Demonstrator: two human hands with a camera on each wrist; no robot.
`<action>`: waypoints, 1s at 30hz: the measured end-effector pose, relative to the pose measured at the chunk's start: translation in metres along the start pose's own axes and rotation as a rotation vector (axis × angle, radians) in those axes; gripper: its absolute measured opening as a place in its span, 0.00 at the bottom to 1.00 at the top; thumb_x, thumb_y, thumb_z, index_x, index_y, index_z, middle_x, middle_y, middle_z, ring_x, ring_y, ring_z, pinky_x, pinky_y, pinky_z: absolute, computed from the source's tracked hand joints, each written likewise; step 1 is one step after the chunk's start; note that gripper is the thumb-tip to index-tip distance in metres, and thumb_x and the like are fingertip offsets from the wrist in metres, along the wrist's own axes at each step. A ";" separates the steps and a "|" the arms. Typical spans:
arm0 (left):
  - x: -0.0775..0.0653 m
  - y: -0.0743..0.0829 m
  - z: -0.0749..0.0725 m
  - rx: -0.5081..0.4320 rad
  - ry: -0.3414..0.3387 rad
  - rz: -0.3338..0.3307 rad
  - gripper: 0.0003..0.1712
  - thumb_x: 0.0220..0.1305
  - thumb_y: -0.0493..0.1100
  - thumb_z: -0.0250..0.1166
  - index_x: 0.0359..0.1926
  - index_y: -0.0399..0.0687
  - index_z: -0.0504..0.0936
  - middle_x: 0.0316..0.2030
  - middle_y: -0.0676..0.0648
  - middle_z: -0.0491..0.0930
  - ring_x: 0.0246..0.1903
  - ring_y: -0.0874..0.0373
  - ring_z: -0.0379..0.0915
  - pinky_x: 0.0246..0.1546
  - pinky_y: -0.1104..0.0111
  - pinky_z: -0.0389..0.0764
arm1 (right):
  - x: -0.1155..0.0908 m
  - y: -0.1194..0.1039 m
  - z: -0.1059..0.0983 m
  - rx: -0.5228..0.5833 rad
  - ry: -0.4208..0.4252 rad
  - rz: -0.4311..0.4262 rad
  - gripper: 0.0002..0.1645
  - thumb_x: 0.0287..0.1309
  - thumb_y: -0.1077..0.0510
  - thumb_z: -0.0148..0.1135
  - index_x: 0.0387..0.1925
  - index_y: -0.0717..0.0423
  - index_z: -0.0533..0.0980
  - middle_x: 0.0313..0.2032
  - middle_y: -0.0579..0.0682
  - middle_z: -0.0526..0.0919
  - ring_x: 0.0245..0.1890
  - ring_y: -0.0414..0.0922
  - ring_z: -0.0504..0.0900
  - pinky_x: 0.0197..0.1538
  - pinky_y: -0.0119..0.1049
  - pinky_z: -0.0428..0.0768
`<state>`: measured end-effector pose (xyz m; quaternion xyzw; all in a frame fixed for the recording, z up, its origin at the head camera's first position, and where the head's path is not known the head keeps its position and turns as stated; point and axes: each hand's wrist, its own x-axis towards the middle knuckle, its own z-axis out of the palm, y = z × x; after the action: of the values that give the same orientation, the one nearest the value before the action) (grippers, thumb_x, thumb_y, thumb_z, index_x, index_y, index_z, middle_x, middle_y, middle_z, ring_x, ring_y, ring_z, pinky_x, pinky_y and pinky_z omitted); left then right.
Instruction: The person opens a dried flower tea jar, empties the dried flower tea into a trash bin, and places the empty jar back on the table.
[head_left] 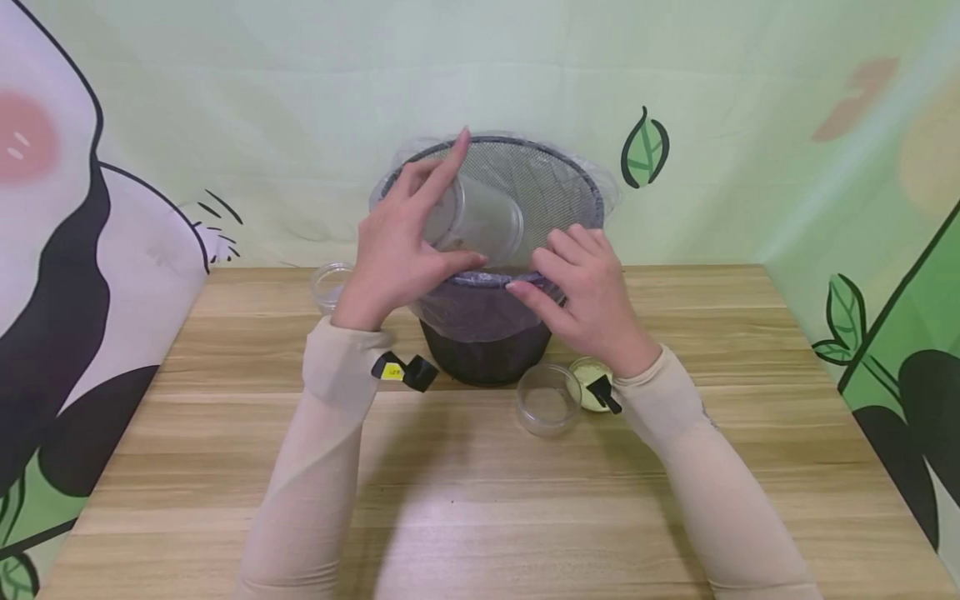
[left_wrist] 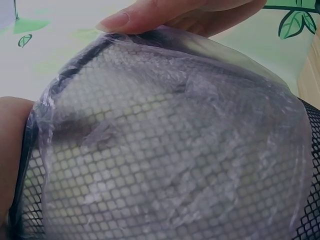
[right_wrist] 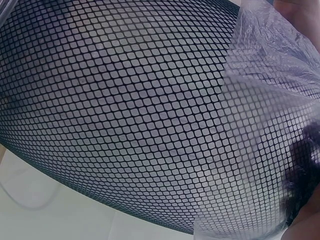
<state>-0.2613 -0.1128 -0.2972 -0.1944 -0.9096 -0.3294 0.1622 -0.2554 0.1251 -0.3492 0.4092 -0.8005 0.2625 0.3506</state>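
A dark mesh wastebasket (head_left: 483,354) stands on the table, a clear plastic bag (head_left: 480,315) lining it and folded over its rim. My left hand (head_left: 397,254) spans the rim's left side with thumb and fingers spread; its fingers touch the bagged rim in the left wrist view. At the front right, my right hand (head_left: 588,292) curls its fingers over the rim and grips the bag, thumb on the outside. A clear plastic cup (head_left: 491,221) is tilted at the basket's mouth beside my left hand; whether that hand touches it is unclear.
In front of the basket sits a clear round container (head_left: 547,404). Next to it, partly under my right wrist, is a round tub of pale yellow stuff (head_left: 588,375). Another clear container (head_left: 327,283) stands behind my left wrist. A printed cloth backdrop (head_left: 495,75) hangs close behind.
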 end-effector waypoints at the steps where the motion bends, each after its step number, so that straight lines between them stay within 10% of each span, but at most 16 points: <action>1: 0.000 0.000 0.000 -0.004 0.002 0.001 0.67 0.47 0.52 0.84 0.80 0.80 0.51 0.73 0.50 0.66 0.68 0.50 0.68 0.58 0.43 0.74 | 0.000 0.000 0.000 0.001 0.002 -0.001 0.37 0.77 0.31 0.43 0.24 0.57 0.70 0.25 0.51 0.66 0.30 0.52 0.64 0.39 0.45 0.62; 30: 0.000 0.000 -0.001 -0.033 -0.003 -0.054 0.58 0.54 0.56 0.80 0.80 0.67 0.56 0.81 0.57 0.52 0.78 0.55 0.54 0.72 0.41 0.64 | -0.001 0.000 0.001 0.001 0.016 -0.005 0.37 0.77 0.32 0.44 0.24 0.57 0.70 0.25 0.51 0.67 0.30 0.52 0.65 0.39 0.46 0.63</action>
<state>-0.2611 -0.1132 -0.2966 -0.1730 -0.9091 -0.3484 0.1488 -0.2558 0.1247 -0.3505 0.4092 -0.7966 0.2654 0.3573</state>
